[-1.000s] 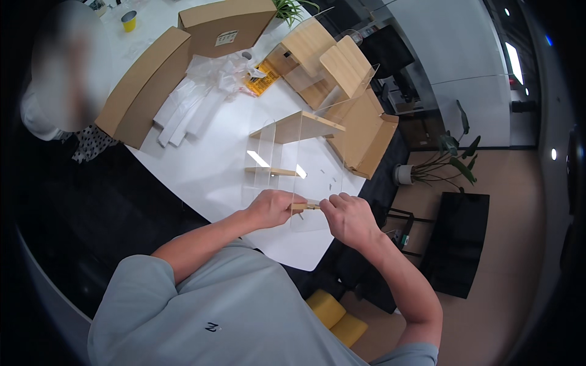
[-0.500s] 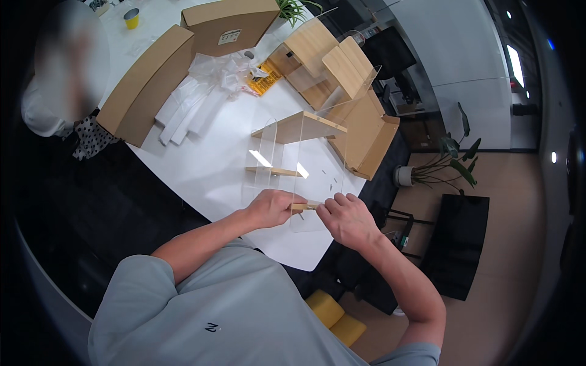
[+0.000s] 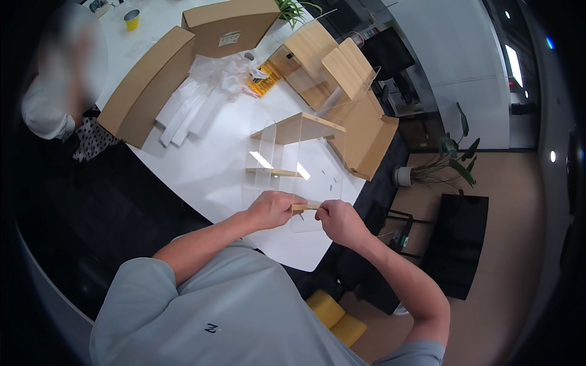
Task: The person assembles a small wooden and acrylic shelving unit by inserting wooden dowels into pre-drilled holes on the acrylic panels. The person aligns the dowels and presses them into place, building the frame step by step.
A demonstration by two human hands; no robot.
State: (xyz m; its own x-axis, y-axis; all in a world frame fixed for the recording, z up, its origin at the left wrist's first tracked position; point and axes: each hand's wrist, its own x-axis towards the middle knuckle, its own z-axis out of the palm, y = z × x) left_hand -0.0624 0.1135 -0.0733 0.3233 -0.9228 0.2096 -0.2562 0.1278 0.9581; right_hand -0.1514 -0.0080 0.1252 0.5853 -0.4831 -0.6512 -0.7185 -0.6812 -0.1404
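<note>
On the near part of the white table stands a rack of clear acrylic panels (image 3: 295, 155) joined by pale wooden boards. One wide board (image 3: 308, 126) sits at its far end, and a narrower slat (image 3: 278, 172) crosses lower down. My left hand (image 3: 271, 210) is closed on a small wooden slat (image 3: 298, 208) at the near end. Opposite it, my right hand (image 3: 343, 221) is a fist with the fingertips against the panel by that slat. Whatever the right fingers pinch is too small to make out. Several small dark screw-like pieces (image 3: 332, 181) lie beside the rack.
An assembled wood-and-acrylic piece (image 3: 310, 52) stands at the far right above an open cardboard box (image 3: 366, 137). Far left are more cardboard boxes (image 3: 146, 85), white plastic wrapping (image 3: 204, 91) and a yellow packet (image 3: 264, 79). Another person's white sleeve (image 3: 49, 113) shows at left.
My right hand has turned at the slat, its raised fingers now curled in and the knuckles lower. The left hand keeps its hold, and the rack stays nearly in place.
</note>
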